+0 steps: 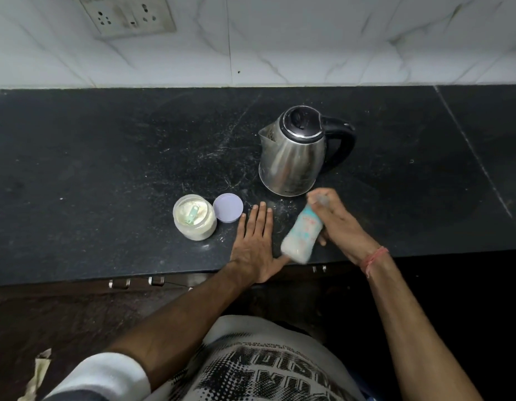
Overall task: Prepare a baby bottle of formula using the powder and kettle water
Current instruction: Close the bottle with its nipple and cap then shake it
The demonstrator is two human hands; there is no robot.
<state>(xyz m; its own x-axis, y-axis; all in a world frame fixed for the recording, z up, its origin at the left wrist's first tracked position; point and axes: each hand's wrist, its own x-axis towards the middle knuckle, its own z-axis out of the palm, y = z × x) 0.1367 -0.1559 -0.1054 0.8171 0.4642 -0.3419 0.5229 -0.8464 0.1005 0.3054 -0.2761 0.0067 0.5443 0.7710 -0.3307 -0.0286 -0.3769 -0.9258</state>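
My right hand [342,224] grips a baby bottle [301,233] with white milky liquid, tilted above the counter's front edge and motion-blurred; its top end is hidden in my fingers. My left hand [255,241] lies flat and open on the black counter [106,157], fingers together, just left of the bottle. An open jar of pale formula powder [194,217] with a green scoop inside stands further left. Its lilac lid [228,207] lies beside it. A steel kettle [297,151] with a black handle and closed lid stands behind my hands.
White marble-look wall tiles rise behind the counter, with a socket plate [126,14] at the upper left. Powder dust streaks the counter around the kettle. Dark cabinet fronts with metal handles [119,283] sit below the counter edge.
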